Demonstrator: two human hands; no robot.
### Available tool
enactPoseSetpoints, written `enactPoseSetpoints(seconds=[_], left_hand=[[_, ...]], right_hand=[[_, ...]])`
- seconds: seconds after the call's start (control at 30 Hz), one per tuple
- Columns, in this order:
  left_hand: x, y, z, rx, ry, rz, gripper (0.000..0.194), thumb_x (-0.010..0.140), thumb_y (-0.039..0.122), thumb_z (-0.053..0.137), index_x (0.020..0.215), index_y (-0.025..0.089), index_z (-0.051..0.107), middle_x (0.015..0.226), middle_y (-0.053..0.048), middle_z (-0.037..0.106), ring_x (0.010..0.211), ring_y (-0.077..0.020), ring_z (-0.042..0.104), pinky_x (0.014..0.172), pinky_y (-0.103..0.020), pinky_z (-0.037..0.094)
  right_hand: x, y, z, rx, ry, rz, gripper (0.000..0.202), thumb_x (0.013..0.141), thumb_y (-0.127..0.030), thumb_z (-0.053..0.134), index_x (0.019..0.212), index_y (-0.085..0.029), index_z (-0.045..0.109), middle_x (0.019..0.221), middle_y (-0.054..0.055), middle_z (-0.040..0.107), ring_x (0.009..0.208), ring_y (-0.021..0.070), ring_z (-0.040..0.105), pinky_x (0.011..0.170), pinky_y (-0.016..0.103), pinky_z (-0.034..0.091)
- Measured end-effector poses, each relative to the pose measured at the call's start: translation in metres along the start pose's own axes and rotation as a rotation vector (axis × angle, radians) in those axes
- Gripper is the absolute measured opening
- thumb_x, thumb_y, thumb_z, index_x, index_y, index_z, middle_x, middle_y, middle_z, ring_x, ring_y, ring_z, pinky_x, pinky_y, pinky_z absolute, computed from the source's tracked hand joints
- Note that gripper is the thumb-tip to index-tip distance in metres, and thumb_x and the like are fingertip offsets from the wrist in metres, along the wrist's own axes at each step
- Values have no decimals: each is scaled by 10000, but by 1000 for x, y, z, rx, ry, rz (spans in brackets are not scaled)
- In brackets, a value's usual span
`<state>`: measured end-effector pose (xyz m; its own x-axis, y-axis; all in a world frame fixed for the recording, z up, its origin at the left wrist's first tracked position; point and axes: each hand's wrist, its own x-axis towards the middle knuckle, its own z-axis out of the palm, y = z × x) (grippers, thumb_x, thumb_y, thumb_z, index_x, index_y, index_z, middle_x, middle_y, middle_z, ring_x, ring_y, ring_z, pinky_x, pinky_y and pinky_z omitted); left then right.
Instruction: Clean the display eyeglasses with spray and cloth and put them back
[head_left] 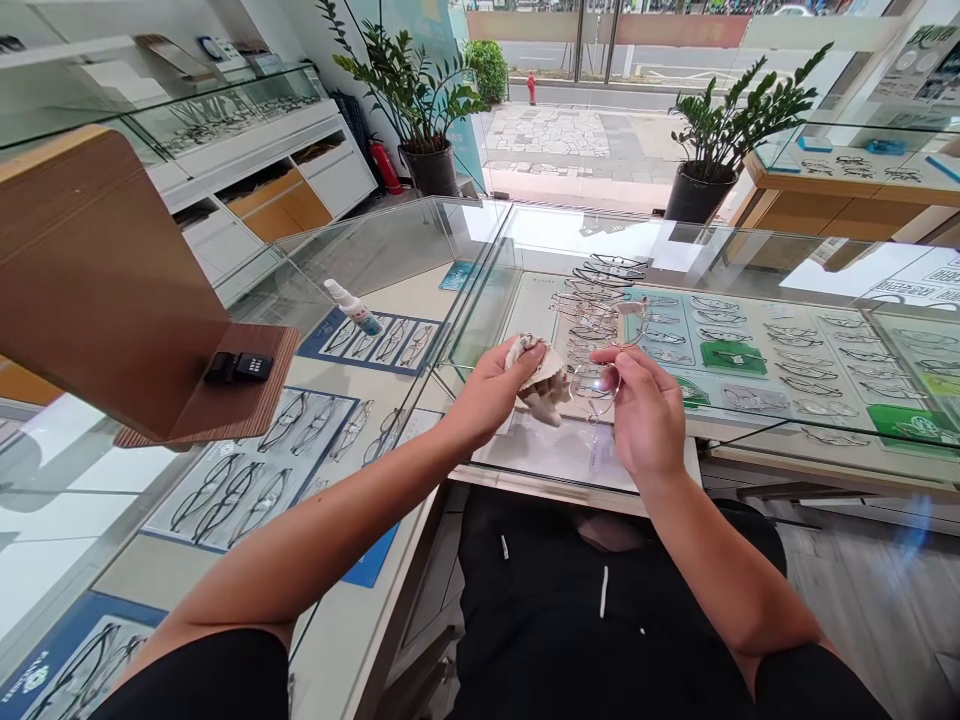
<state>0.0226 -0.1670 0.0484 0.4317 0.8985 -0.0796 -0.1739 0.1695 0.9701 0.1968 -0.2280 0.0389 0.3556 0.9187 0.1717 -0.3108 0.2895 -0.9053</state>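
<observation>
My left hand [491, 388] is closed around a crumpled, pale cleaning cloth [541, 385], its thumb pressed on top and loose folds hanging below. To the right, my right hand [646, 405] pinches a pair of thin-framed eyeglasses [595, 382] between thumb and fingers. One round lens faces the cloth, and the other end of the frame rises above my fingers. Cloth and near lens are very close; whether they touch I cannot tell. Both hands are above the glass display counter [540, 465].
A white spray bottle [354, 307] stands on the glass at the left. Nearer me are a brown mirror stand [112, 300] and a small black object [238, 367] on its base. Under the glass lie rows of eyeglasses [802, 365]. Potted plants [431, 165] stand by the window.
</observation>
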Motion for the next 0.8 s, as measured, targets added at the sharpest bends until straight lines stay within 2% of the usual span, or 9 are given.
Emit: enactPoseSetpoints(seconds=[0.1, 0.2, 0.3, 0.37, 0.5, 0.57, 0.67, 0.8], left_hand=[[1, 4, 0, -17, 12, -9, 434, 873, 571, 823, 895, 189, 618, 734, 23, 626, 597, -106, 596, 581, -227, 525], [-2, 7, -1, 7, -40, -17, 496, 866, 639, 784, 791, 191, 584, 629, 40, 511, 491, -85, 448, 445, -214, 356], [-5, 7, -3, 64, -62, -2, 625, 883, 718, 716, 622, 194, 497, 538, 27, 425, 467, -91, 393, 446, -249, 319], [-5, 7, -4, 96, -31, 4, 663, 893, 731, 702, 583, 199, 456, 523, 17, 413, 474, -99, 403, 462, -263, 323], [5, 12, -9, 40, 141, 70, 579, 868, 703, 734, 681, 198, 519, 598, 16, 471, 503, -100, 420, 455, -254, 300], [16, 14, -17, -27, 198, 123, 486, 855, 639, 753, 775, 202, 556, 673, 22, 509, 539, -100, 441, 467, -245, 334], [38, 12, -40, -48, 241, 138, 356, 798, 451, 802, 943, 206, 589, 816, 16, 585, 658, -111, 538, 561, -239, 435], [68, -3, -77, 9, 374, 91, 463, 718, 308, 798, 1101, 193, 566, 999, -25, 643, 844, -143, 617, 745, -277, 513]], right_hand=[[0, -4, -2, -4, -27, 52, 185, 934, -362, 699, 865, -264, 840, 968, 42, 742, 787, 179, 556, 751, 346, 496], [-1, -2, -2, -12, -69, 76, 224, 925, -358, 662, 819, -246, 824, 906, 46, 709, 803, 188, 565, 761, 347, 503], [-1, 2, -2, -13, -119, 89, 232, 921, -358, 655, 803, -246, 821, 880, 44, 685, 812, 194, 568, 770, 349, 501], [-1, 3, -3, -4, -162, 94, 233, 929, -358, 656, 810, -254, 828, 875, 39, 675, 810, 192, 565, 778, 348, 494], [1, 1, -5, -12, -223, 88, 239, 935, -360, 652, 807, -262, 827, 862, 40, 658, 824, 199, 560, 784, 352, 481], [1, 0, -6, -31, -234, 87, 244, 933, -363, 645, 801, -259, 822, 855, 41, 652, 820, 203, 557, 790, 361, 478], [0, -1, -6, -42, -239, 95, 250, 933, -365, 640, 797, -255, 818, 838, 40, 645, 812, 204, 554, 802, 371, 474], [-1, 1, -7, -28, -256, 107, 249, 941, -359, 644, 802, -258, 823, 814, 36, 635, 827, 206, 553, 821, 370, 469]])
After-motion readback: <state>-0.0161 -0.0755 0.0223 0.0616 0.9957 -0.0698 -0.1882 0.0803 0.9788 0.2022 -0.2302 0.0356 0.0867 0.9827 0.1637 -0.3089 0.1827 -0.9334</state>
